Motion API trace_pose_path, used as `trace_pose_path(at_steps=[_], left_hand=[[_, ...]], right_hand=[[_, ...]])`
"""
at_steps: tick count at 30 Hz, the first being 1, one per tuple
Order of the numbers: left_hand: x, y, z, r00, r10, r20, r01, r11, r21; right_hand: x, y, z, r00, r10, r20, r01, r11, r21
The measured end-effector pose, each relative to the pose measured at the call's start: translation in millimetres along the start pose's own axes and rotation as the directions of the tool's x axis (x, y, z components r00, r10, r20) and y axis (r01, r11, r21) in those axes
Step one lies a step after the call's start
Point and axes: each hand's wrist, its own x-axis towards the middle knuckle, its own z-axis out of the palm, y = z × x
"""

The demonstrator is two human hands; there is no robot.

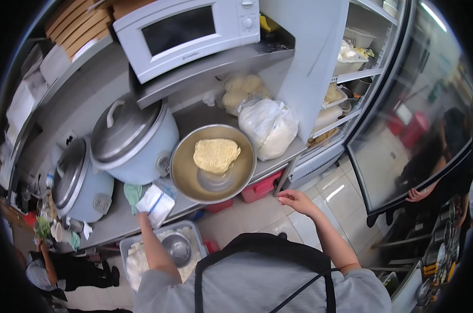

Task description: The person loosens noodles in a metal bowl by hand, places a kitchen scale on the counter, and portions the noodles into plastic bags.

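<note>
At the counter's front edge, my left hand is closed on the lower side of a white plastic packet with a blue stripe; its fingers are partly hidden. My right hand hangs in the air right of the bowl, fingers loosely bent and apart, with nothing visible in it. Between and beyond the hands stands a large steel bowl holding a block of pale yellow noodles. A knotted clear bag of something white rests against the bowl's right side. A green cloth lies beside the packet.
Two large rice cookers stand left, under a shelf with a microwave. Below the counter is a tub of white material with a metal bowl. At right, a person's hand touches the open fridge door. Another person stands lower left.
</note>
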Motion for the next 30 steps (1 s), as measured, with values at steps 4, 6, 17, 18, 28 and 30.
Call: trace_pose_path(at_steps=[4,6,17,18,28,30], left_hand=[[-69.5,50.0,20.7,0.968,-0.208,-0.138,0.226,0.966,0.124],[-92.5,83.5,20.8,0.978,-0.147,-0.147,0.194,0.898,0.395],[-210.9,219.5,93.8,0.71,0.578,-0.402,-0.242,0.736,0.632],[-228.0,237.5,113.0,0.643,0.694,-0.325,-0.336,0.637,0.694],[-381.6,382.8,292.1,0.567,0.824,0.015,-0.723,0.489,0.488],[-388.1,392.5,309.1,0.519,0.85,0.085,-0.751,0.407,0.52]], right_hand=[[41.5,-61.2,-60.0,0.99,-0.128,-0.058,0.106,0.953,-0.284],[67.1,-100.6,-92.3,0.956,-0.28,-0.091,0.211,0.867,-0.452],[317.9,-322.9,-230.3,0.272,-0.855,-0.442,0.567,0.514,-0.644],[357.9,-335.9,-234.3,0.362,-0.836,-0.412,0.523,0.548,-0.653],[548.5,-393.0,-261.2,0.594,-0.767,-0.244,0.413,0.551,-0.725],[558.1,-396.0,-263.2,0.516,-0.834,-0.196,0.413,0.442,-0.796]])
